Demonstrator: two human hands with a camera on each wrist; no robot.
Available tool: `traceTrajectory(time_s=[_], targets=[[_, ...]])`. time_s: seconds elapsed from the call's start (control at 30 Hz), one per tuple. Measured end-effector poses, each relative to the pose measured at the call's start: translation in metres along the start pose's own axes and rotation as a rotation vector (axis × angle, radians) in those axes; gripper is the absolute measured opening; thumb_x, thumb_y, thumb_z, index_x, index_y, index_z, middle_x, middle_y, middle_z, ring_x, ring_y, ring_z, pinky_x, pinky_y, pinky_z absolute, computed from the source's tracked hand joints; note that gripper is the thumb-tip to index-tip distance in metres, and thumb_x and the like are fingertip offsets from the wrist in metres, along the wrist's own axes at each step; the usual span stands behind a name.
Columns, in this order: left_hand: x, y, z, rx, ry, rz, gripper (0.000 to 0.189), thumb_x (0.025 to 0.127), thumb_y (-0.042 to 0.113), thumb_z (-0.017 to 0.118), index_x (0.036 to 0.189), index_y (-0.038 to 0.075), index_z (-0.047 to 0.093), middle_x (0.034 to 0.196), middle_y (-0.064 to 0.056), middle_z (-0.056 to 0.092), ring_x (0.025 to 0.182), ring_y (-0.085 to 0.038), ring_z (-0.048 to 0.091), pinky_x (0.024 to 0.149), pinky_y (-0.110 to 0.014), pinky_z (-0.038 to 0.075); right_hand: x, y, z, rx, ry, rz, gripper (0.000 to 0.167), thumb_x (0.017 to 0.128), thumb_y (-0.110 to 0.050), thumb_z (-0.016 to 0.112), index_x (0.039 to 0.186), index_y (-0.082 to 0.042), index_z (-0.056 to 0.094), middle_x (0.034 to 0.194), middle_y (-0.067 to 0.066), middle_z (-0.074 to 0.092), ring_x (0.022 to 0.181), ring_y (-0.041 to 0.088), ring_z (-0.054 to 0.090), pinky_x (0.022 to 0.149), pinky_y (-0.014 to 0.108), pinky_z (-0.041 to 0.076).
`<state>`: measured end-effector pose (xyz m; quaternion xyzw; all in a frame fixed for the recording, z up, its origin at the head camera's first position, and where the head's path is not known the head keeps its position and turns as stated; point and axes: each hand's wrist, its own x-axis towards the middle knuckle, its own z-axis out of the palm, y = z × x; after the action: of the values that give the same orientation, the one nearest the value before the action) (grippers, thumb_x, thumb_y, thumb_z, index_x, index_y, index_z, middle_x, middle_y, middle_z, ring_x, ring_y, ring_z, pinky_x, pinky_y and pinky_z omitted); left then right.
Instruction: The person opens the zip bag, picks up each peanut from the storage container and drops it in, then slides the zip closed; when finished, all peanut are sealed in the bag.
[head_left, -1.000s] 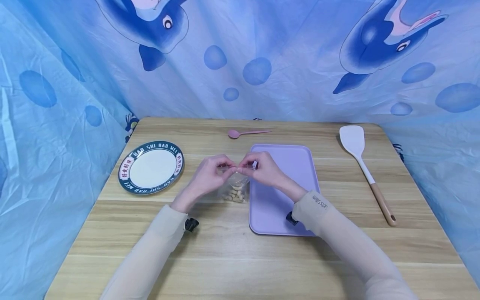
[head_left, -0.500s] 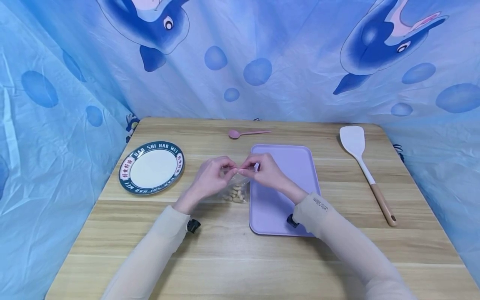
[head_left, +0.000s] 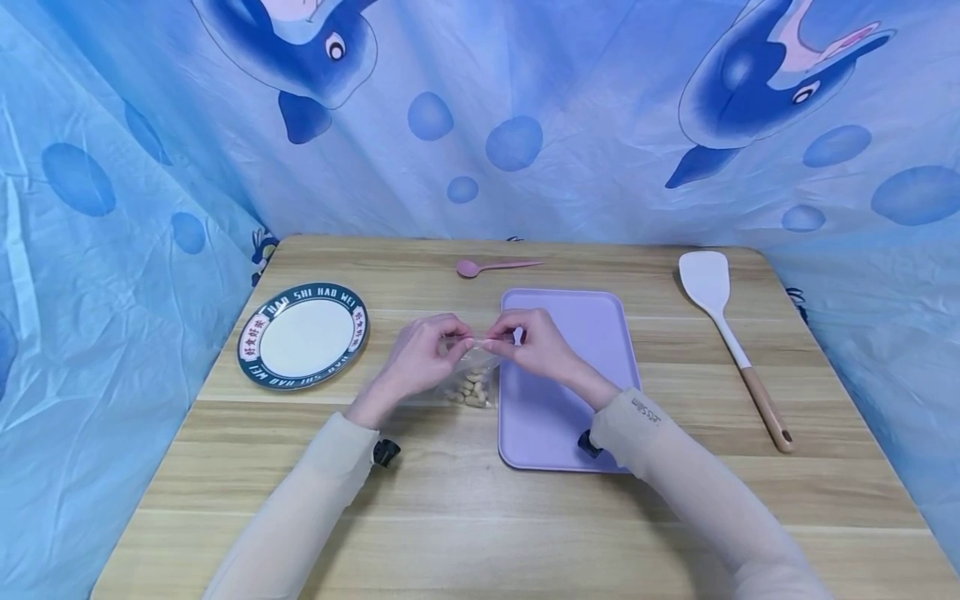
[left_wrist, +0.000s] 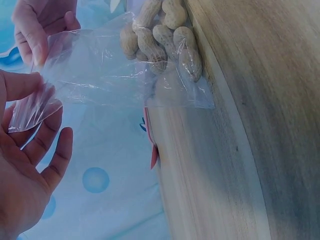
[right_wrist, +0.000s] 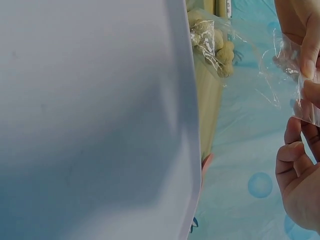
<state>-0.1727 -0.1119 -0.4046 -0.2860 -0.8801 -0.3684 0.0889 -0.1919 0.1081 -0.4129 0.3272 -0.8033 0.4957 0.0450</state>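
A small clear plastic bag (head_left: 472, 373) holding several peanuts (head_left: 469, 389) stands on the wooden table (head_left: 480, 517), just left of a lilac tray (head_left: 592, 333). My left hand (head_left: 423, 352) pinches the left side of the bag's top edge. My right hand (head_left: 528, 340) pinches the right side of the same edge, above the tray's left rim. In the left wrist view the bag (left_wrist: 110, 70) stretches between both hands, with the peanuts (left_wrist: 162, 37) bunched at its bottom. In the right wrist view the bag (right_wrist: 260, 65) hangs beside the tray (right_wrist: 90, 120), its peanuts (right_wrist: 215, 45) low.
A round plate (head_left: 302, 333) with a dark green lettered rim lies at the left. A pink spoon (head_left: 495, 266) lies behind the tray. A white spatula (head_left: 731, 333) with a wooden handle lies at the right. Blue dolphin-print cloth (head_left: 525, 117) surrounds the table.
Both hands keep pinching the bag's top. The right hand has shifted slightly to the right, so the two pinches stand a little further apart.
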Motion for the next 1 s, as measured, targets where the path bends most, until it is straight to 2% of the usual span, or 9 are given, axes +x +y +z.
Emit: traceTrajectory(time_s=[0.27, 0.5, 0.63, 0.8, 1.0], targets=[[-0.002, 0.0, -0.002, 0.002, -0.001, 0.004, 0.004, 0.089, 0.011, 0.074, 0.092, 0.01, 0.073, 0.089, 0.001, 0.071, 0.08, -0.016, 0.067, 0.074, -0.036, 0.054, -0.004, 0.001, -0.006, 0.0, 0.005, 0.027, 0.003, 0.084, -0.006, 0.078, 0.083, -0.005, 0.076, 0.075, -0.002, 0.068, 0.064, 0.012, 0.055, 0.057, 0.037, 0.047], [-0.003, -0.003, -0.003, -0.005, 0.005, 0.009, 0.004, 0.089, 0.01, 0.074, 0.093, 0.01, 0.074, 0.085, 0.002, 0.07, 0.069, -0.01, 0.059, 0.063, -0.03, 0.048, -0.008, -0.036, -0.017, 0.019, 0.018, 0.087, 0.002, 0.083, 0.007, 0.074, 0.084, 0.005, 0.074, 0.076, 0.013, 0.068, 0.063, 0.023, 0.052, 0.057, 0.032, 0.041], [-0.003, -0.005, -0.004, -0.005, 0.007, 0.006, 0.004, 0.089, 0.009, 0.073, 0.092, 0.01, 0.073, 0.083, 0.003, 0.069, 0.068, -0.01, 0.058, 0.062, -0.031, 0.048, -0.009, -0.035, -0.019, 0.017, 0.032, 0.082, 0.005, 0.083, 0.008, 0.074, 0.082, 0.003, 0.074, 0.074, 0.012, 0.067, 0.065, 0.019, 0.054, 0.055, 0.027, 0.039], [-0.005, -0.007, -0.005, -0.005, 0.015, 0.0, 0.004, 0.088, 0.01, 0.074, 0.091, 0.011, 0.074, 0.084, 0.004, 0.069, 0.071, -0.01, 0.059, 0.064, -0.032, 0.049, -0.01, -0.035, -0.022, 0.018, 0.036, 0.087, 0.006, 0.083, 0.009, 0.074, 0.081, 0.003, 0.074, 0.074, 0.013, 0.066, 0.067, 0.021, 0.055, 0.056, 0.03, 0.04], [-0.006, -0.009, -0.009, -0.027, 0.022, -0.036, 0.004, 0.088, 0.008, 0.073, 0.091, 0.01, 0.073, 0.085, 0.003, 0.069, 0.072, -0.013, 0.061, 0.065, -0.035, 0.051, -0.013, -0.032, -0.028, 0.047, 0.037, 0.123, 0.007, 0.084, 0.01, 0.07, 0.083, 0.003, 0.073, 0.076, 0.013, 0.065, 0.071, 0.023, 0.055, 0.057, 0.027, 0.041]])
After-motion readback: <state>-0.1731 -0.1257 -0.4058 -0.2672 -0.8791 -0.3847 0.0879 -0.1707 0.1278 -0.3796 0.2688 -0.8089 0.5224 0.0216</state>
